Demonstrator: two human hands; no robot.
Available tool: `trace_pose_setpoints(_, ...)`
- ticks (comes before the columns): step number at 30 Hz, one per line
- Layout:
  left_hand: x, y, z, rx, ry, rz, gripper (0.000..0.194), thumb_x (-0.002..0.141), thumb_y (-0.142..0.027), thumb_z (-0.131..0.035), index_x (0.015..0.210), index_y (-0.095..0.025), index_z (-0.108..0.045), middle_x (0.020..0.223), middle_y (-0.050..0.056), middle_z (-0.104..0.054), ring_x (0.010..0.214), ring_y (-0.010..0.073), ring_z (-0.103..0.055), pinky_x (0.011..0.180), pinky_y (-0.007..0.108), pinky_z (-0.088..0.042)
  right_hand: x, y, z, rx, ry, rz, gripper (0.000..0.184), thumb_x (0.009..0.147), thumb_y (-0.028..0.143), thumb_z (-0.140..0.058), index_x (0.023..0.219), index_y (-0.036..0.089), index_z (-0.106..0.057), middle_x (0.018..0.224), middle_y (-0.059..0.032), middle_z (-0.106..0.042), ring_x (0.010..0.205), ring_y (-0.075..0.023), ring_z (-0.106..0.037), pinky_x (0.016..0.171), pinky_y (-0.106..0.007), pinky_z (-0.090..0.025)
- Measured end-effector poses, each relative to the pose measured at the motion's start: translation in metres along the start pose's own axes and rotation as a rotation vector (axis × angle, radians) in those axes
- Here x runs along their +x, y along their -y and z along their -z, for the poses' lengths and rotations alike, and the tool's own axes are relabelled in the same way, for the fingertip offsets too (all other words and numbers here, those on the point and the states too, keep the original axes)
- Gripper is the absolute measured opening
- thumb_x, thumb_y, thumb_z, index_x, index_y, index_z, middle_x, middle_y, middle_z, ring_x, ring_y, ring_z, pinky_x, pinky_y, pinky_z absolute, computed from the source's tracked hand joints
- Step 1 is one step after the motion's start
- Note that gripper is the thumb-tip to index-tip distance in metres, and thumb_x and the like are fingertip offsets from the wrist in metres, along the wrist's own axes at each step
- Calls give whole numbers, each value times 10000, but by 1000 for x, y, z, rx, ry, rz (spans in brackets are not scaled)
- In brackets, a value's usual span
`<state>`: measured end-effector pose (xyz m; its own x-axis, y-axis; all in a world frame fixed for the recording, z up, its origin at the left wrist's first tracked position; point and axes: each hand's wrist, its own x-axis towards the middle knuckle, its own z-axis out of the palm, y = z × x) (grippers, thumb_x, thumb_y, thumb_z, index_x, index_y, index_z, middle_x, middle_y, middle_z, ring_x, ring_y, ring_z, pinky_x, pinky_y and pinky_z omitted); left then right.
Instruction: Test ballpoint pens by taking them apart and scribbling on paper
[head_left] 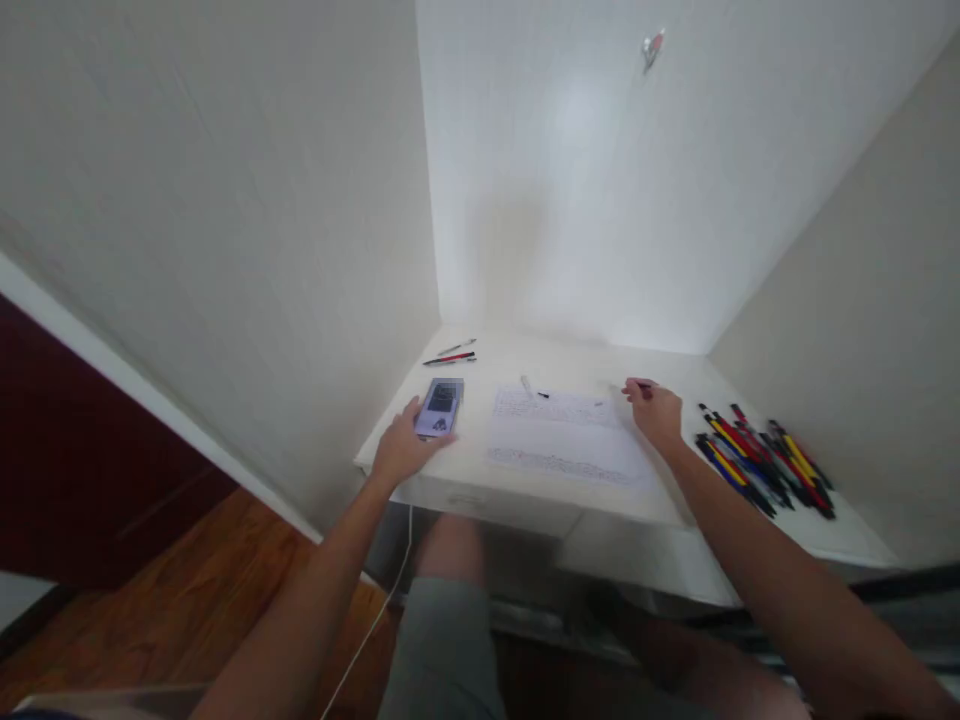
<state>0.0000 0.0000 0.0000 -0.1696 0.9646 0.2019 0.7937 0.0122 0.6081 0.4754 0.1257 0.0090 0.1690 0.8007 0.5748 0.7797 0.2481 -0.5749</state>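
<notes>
My left hand (405, 445) grips the lower end of a smartphone (439, 405) with a lit screen, thumb on one side and fingers on the other. The phone is on the left part of the white desk. Over the right edge of a handwritten sheet of paper (562, 432), my right hand (654, 410) is closed around a thin dark pen (645, 386), mostly hidden by the fingers. Near the sheet's top edge lie a clear pen part (526, 383) and a small black piece (543, 395).
A heap of pens (765, 460) in black, red, yellow and blue covers the desk's right end. Several pens, one of them red and black (450, 358), lie at the back left. Walls close in the desk (540, 360) on three sides. A white cable (390, 590) hangs below its front edge.
</notes>
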Motion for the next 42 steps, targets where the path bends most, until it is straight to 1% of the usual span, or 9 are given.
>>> trace_pose_setpoints(4,0,0,0,-99,-82,-5,867,940,-696,-424,1558,-105,-279,1437,235,-519,1343,367,-502,1081,503,-414,-82,-11,47,7,-25,-16,429,899,571,-541,972,207,-755,894,-83,-721,803,-320,-690,807,-450,-528)
trace_pose_setpoints(7,-1,1,-1,-131,-158,-67,643,990,-565,-395,1481,-149,-394,1384,201,-565,1315,339,-526,1074,471,-417,-116,-15,63,-48,-86,-85,442,876,572,-540,934,189,-752,850,-101,-716,780,-335,-685,791,-464,-535)
trace_pose_setpoints(11,-9,3,-6,-148,-429,-96,383,992,-418,-370,1165,-148,-580,1152,178,-650,1113,303,-609,969,443,-457,-122,-10,61,-92,-203,-98,411,909,461,-489,934,130,-731,871,-142,-707,804,-332,-682,846,-462,-532)
trace_pose_setpoints(14,-15,6,-10,-129,-664,-82,294,962,-373,-374,919,-159,-571,958,149,-643,940,269,-604,876,398,-464,-121,-2,56,-130,-246,28,343,925,351,-503,994,109,-737,990,-159,-694,925,-315,-657,927,-437,-505)
trace_pose_setpoints(16,-16,8,-11,-104,-729,-89,228,937,-344,-399,855,-177,-531,902,132,-622,899,257,-583,848,377,-449,-122,2,56,-164,-294,101,287,936,281,-514,987,110,-739,1000,-161,-681,968,-311,-636,949,-434,-492)
trace_pose_setpoints(19,-14,8,-11,-55,-731,-90,178,925,-291,-398,790,-199,-469,840,101,-582,861,238,-548,821,356,-412,-123,9,58,-187,-323,115,236,948,206,-524,979,101,-733,1018,-173,-657,989,-310,-618,961,-429,-479)
trace_pose_setpoints(23,-13,5,-8,6,-682,-78,207,941,-215,-357,739,-199,-404,785,68,-507,843,218,-499,800,348,-361,-122,17,59,-245,-300,31,209,931,109,-516,1001,74,-710,1027,-177,-657,1035,-309,-600,1006,-397,-433)
trace_pose_setpoints(27,-14,2,-8,96,-640,-41,218,966,-189,-335,750,-191,-363,798,52,-451,858,203,-478,800,341,-334,-123,23,57,-280,-294,-49,198,954,105,-509,1029,56,-685,1005,-187,-655,949,-324,-612,906,-393,-450)
trace_pose_setpoints(42,-5,8,-17,172,-638,-39,104,882,-172,-383,783,-203,-392,930,128,-593,962,269,-556,867,369,-398,-124,29,58,-297,-262,-133,129,985,142,-554,995,76,-664,948,-188,-659,861,-323,-621,788,-368,-438)
